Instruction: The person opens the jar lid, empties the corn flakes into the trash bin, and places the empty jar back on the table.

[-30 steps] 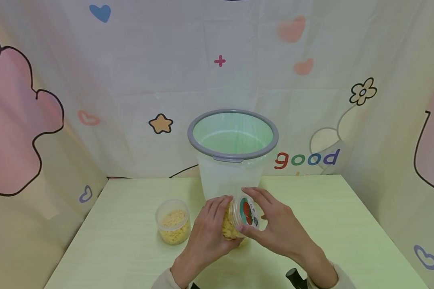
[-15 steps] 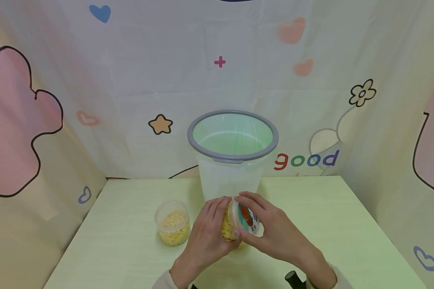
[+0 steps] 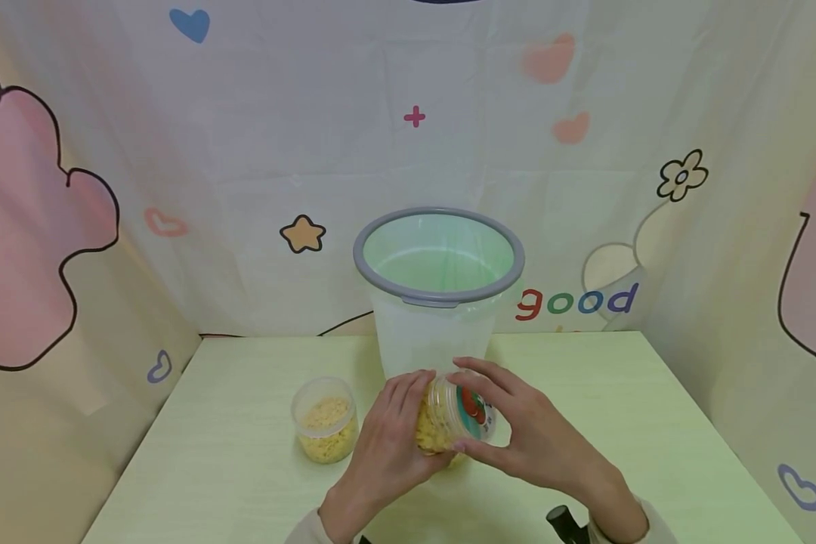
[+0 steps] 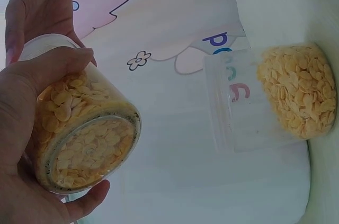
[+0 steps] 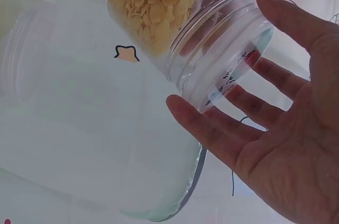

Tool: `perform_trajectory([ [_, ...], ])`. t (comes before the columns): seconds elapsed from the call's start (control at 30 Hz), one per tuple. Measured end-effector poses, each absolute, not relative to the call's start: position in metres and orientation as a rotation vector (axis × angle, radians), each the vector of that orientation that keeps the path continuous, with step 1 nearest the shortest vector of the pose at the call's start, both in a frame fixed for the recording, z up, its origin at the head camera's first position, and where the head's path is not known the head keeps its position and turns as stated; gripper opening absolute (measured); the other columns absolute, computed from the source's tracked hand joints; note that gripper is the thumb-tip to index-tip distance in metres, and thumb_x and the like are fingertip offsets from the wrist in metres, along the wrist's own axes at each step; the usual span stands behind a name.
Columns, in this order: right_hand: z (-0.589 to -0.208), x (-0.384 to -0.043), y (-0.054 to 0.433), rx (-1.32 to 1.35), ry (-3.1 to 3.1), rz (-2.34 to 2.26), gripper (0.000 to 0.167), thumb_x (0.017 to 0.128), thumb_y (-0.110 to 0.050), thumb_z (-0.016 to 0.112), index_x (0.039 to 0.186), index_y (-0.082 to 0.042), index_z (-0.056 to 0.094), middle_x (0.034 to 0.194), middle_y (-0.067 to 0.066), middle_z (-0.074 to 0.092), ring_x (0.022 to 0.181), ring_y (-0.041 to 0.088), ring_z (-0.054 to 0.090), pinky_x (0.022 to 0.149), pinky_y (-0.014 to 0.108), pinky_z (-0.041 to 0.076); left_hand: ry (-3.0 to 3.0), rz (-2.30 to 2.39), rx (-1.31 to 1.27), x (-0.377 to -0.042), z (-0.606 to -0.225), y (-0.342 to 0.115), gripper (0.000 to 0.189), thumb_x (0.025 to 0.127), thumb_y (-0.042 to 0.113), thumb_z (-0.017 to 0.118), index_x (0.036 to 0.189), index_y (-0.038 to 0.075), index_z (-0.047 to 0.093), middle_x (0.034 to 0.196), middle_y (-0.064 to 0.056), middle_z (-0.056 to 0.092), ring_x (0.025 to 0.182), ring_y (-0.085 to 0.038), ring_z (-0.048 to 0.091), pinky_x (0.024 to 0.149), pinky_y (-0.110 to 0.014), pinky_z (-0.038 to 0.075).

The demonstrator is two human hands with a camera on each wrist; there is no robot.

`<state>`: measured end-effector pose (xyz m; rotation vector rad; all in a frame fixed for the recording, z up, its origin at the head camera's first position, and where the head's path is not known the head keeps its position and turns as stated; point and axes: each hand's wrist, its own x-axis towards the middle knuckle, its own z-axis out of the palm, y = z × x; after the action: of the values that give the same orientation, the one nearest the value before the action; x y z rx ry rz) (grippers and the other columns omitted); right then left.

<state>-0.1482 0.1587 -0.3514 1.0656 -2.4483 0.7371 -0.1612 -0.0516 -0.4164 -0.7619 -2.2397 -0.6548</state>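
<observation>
Jar, body in left grip, lid in right grip

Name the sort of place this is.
Probably an indoor tabletop recording booth, not an ordinary kitchen: cartoon-printed cloth screens the back and both sides of a pale table, where a grey-rimmed bucket stands.

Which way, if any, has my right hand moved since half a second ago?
Yes: your right hand has shifted slightly rightward against the bucket in the head view.
</observation>
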Motion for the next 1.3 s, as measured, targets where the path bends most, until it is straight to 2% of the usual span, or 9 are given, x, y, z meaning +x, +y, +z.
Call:
perform_trajectory([
  [0.23,-0.348,-0.147,0.166,1.022,-2.446,0.729,0.067,0.08,-0.035,0.081,0.139,-0.026,0.051,0.148,-0.005,0.046,0.125,0.02,0.057,0.091,0.04,0.057,-2.251,-0.665,-0.745,-0.161,-0.416,-0.052,0.093,0.059,0.04,0.09,0.136,0.009,0.047,0.129,-0.002,0.058,0.118,-0.017,0.055,0.098,-0.033,0.052],
  [0.47,-0.351,-0.15,0.18,0.927,-2.49,0.708,0.068,0.08,-0.035,0.081,0.14,-0.032,0.049,0.151,-0.005,0.041,0.111,0.013,0.064,0.087,0.039,0.058,-2.26,-0.698,-0.715,-0.161,-0.416,-0.055,0.097,0.056,0.035,0.092,0.137,0.009,0.047,0.13,-0.002,0.058,0.119,-0.017,0.054,0.1,-0.034,0.051],
  [0.83,-0.37,-0.16,0.206,0.825,-2.587,0.658,0.067,0.08,-0.037,0.081,0.139,-0.031,0.049,0.145,-0.004,0.047,0.105,0.012,0.065,0.084,0.039,0.057,-2.276,-0.726,-0.683,-0.161,-0.416,-0.06,0.099,0.055,0.036,0.093,0.138,0.01,0.046,0.131,-0.002,0.057,0.12,-0.017,0.054,0.101,-0.034,0.051],
  [1.0,-0.38,-0.167,0.215,0.766,-2.641,0.642,0.067,0.08,-0.037,0.081,0.139,-0.03,0.05,0.144,-0.001,0.047,0.104,0.015,0.065,0.085,0.042,0.057,-2.26,-0.701,-0.673,-0.163,-0.418,-0.065,0.101,0.055,0.038,0.094,0.138,0.009,0.046,0.13,-0.003,0.057,0.119,-0.018,0.055,0.101,-0.035,0.051],
  [1.3,-0.403,-0.179,0.226,0.724,-2.72,0.658,0.063,0.081,-0.035,0.08,0.137,-0.024,0.053,0.14,0.005,0.051,0.111,0.026,0.061,0.087,0.048,0.055,-2.207,-0.694,-0.688,-0.167,-0.418,-0.074,0.1,0.053,0.036,0.095,0.135,0.006,0.048,0.129,-0.006,0.057,0.117,-0.021,0.056,0.097,-0.037,0.052],
])
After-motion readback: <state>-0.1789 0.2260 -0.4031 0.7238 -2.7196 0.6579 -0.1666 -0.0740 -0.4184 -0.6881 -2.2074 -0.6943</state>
